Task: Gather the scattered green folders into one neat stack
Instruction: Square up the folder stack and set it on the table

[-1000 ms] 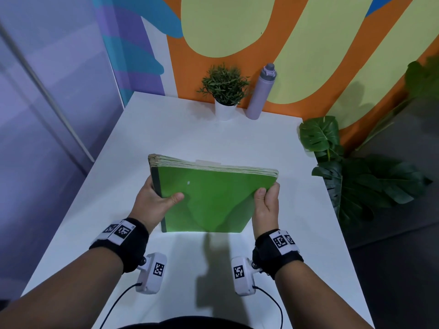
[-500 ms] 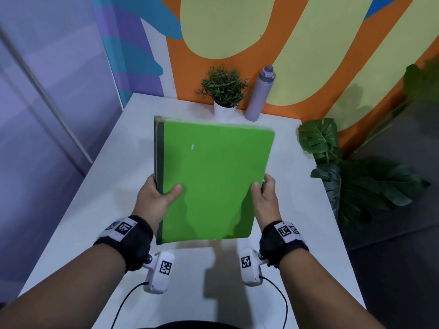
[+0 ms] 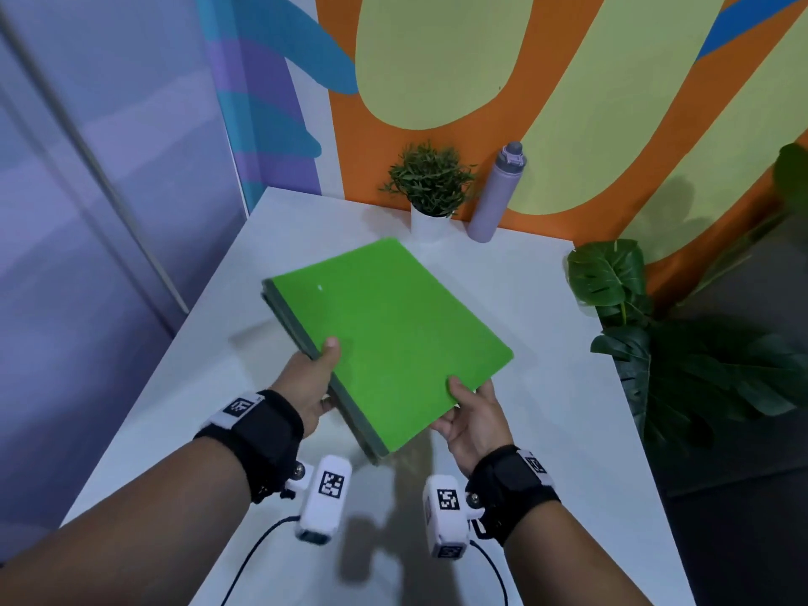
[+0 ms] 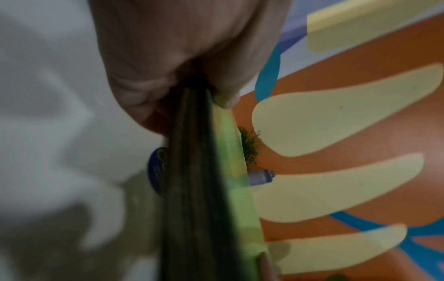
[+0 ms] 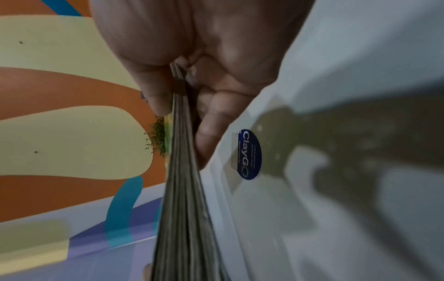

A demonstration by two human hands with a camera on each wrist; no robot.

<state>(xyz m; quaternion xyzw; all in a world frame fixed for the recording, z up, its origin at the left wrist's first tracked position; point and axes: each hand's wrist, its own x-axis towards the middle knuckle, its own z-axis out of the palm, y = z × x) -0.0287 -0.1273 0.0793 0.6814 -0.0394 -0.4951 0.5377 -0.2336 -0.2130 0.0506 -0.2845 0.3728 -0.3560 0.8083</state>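
Folder stack (image 3: pixel 389 338) angled, far-left.

Bright green folders (image 3: pixel 389 338) with dark spines; white counter (image 3: pixel 546 343); lilac bottle (image 3: pixel 496 194); orange, pale-yellow and blue wall mural (image 3: pixel 568 102).

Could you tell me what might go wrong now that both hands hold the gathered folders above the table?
1. The left hand and right hand pinch only the near edges of the folders, so the loose far end could fan open or slip.
2. The folders are skewed to the table; set down so, the stack may land crooked.
3. The far corner points at the plant and bottle; pushing forward could tip them.
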